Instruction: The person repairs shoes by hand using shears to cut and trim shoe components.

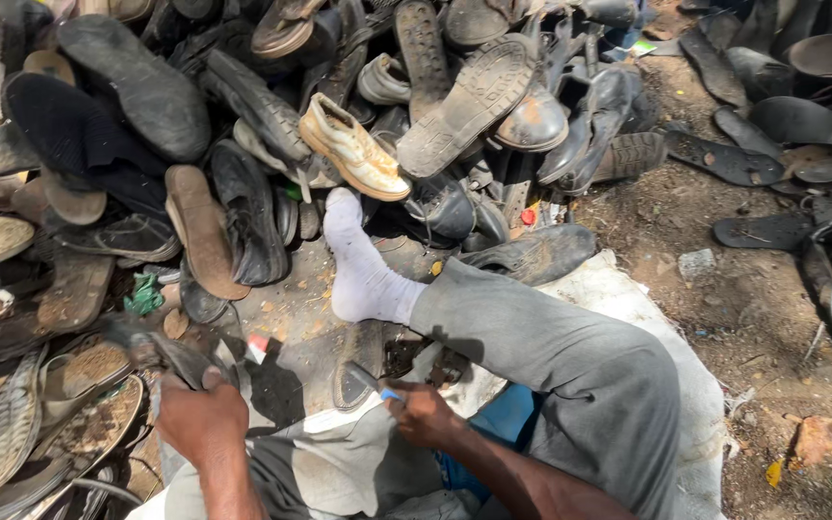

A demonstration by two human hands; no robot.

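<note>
Sole [356, 361] lies upright toward the foot; right hand [423, 414] grips a blade, left hand [201, 416] a shoe [161, 354].

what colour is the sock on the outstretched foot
White, slightly soiled sock, below a grey trouser leg; clearest in the head view.

I am observing a worn dark shoe [161, 354] lying tilted low left, a blue-handled blade [366, 380] pointing upward beside it.

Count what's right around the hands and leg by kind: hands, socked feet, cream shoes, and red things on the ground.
Hands: 2, the left hand and the right hand
White socked foot: 1
Cream shoe: 1
Small red things: 2, and
Total: 6
</note>
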